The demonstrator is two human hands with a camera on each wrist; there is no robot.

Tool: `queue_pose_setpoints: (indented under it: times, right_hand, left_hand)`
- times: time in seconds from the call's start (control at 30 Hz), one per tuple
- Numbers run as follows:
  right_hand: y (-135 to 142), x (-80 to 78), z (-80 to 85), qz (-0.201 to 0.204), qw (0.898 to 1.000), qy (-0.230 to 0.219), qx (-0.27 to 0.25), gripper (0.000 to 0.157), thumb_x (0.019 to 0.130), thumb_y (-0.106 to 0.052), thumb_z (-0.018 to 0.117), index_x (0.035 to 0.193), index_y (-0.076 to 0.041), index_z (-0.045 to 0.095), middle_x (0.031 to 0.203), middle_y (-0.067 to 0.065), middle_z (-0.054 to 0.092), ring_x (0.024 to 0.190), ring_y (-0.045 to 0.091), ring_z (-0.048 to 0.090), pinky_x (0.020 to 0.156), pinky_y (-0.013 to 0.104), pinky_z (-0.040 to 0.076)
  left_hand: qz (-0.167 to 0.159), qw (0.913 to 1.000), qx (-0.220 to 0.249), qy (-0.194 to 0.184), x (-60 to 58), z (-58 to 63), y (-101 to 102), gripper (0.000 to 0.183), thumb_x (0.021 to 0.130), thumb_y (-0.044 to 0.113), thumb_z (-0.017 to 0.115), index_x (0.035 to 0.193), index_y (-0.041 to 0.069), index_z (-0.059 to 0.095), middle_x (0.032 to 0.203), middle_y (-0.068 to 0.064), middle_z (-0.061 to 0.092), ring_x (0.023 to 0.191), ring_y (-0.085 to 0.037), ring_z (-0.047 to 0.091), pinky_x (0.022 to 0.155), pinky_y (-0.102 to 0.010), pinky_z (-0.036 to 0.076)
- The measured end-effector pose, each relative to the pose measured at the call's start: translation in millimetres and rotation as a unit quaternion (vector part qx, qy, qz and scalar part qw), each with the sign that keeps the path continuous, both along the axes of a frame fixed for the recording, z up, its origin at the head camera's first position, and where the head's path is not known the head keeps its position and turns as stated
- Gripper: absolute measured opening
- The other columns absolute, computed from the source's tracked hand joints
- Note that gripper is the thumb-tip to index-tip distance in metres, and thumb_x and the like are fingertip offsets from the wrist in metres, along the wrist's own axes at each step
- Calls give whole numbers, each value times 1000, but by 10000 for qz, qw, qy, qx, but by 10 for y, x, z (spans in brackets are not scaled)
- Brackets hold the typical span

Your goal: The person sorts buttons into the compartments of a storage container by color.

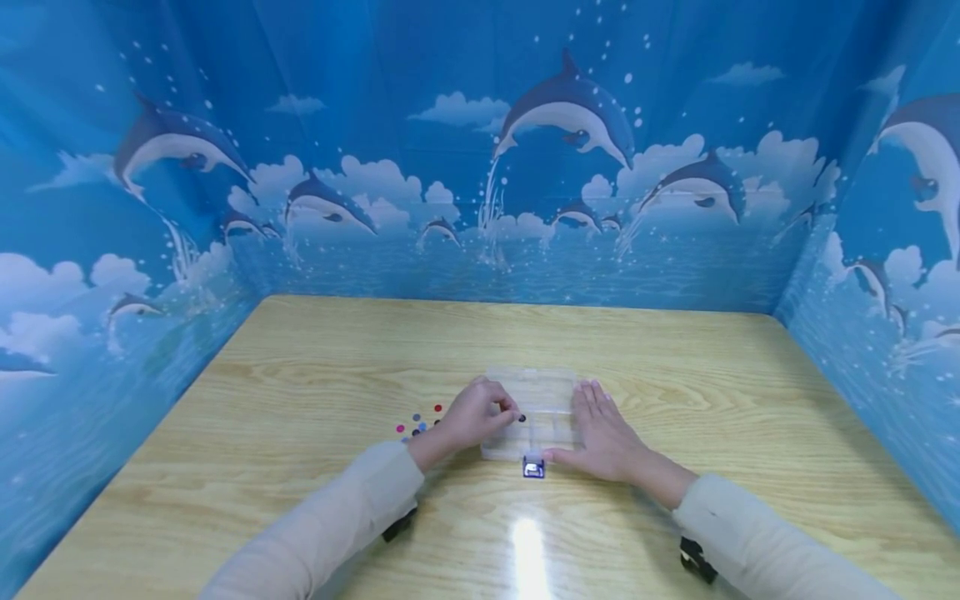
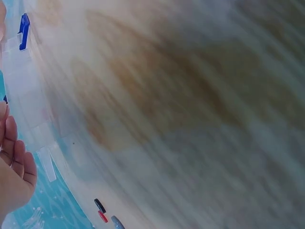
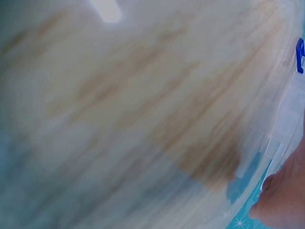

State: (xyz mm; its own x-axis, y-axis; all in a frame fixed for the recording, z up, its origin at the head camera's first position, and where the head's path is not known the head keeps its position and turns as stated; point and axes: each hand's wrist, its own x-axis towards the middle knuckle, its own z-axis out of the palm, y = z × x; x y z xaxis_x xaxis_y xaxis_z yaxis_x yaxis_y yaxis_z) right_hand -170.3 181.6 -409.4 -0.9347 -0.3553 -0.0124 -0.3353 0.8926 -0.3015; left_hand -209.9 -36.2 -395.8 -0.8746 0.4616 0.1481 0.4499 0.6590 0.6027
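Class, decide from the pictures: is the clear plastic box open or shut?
Open. The box has its lid swung back, and the left hand holds a dark disc over its compartments.

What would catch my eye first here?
Probably the leaping dolphins on the blue backdrop behind the table. Next, near the table's middle, the clear box with its blue latch on the near side: the left hand pinches a black disc over it, and the right hand is at its right side. Small colourful discs lie left of it.
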Motion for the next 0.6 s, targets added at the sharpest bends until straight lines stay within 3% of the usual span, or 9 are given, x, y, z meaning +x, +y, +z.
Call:
queue_pose_setpoints:
  times: [0.33,0.6]
  right_hand:
    - [3,11,3,20,10000,1,-31,105,80,-63,55,141,14,16,149,33,12,139,46,7,113,54,13]
    - [13,-9,-23,48,10000,49,-8,105,81,-63,54,141,14,15,149,33,11,140,46,7,114,53,12]
  left_hand:
    - [4,9999,17,-111,-3,0,-4,6,81,18,70,82,11,71,75,4,65,79,-9,49,86,-30,44]
    - [38,9972,720,-192,-8,-3,-114,7,84,16,68,83,10,71,79,2,66,84,-12,54,84,-32,45]
